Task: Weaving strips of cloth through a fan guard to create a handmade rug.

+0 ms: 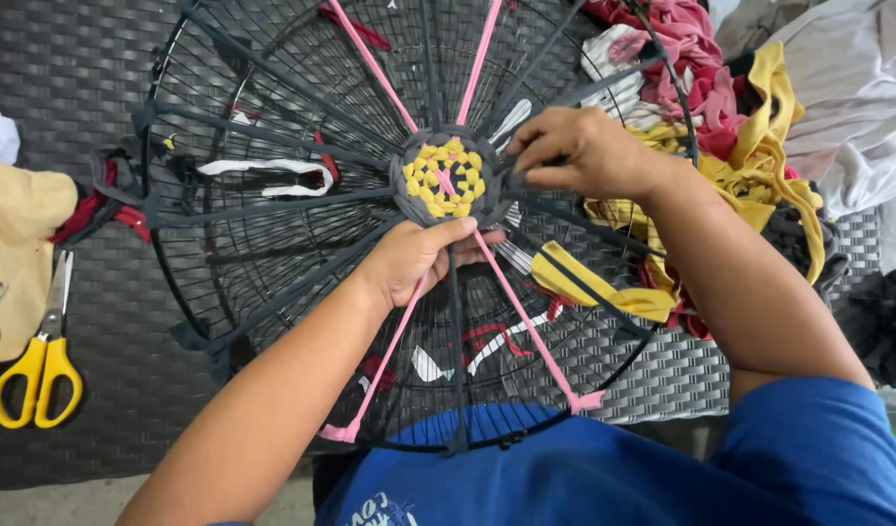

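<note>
A round black wire fan guard (224, 282) lies on a woven dark mat, strung with dark grey and pink fabric strips as spokes. At its hub sits a small woven disc (446, 178), yellow in the middle with a grey ring around it. My left hand (419, 255) rests just below the disc, thumb pressing on its lower edge and the spokes. My right hand (577, 148) is at the disc's right side, fingers pinched on a dark grey strip (604, 88) among the spokes.
Yellow-handled scissors (39, 351) lie at the left on the mat beside a tan cloth (15, 253). A heap of fabric strips (740, 127) in red, pink, yellow and white lies at the right, under and beyond the guard. My blue shirt (604, 477) fills the bottom edge.
</note>
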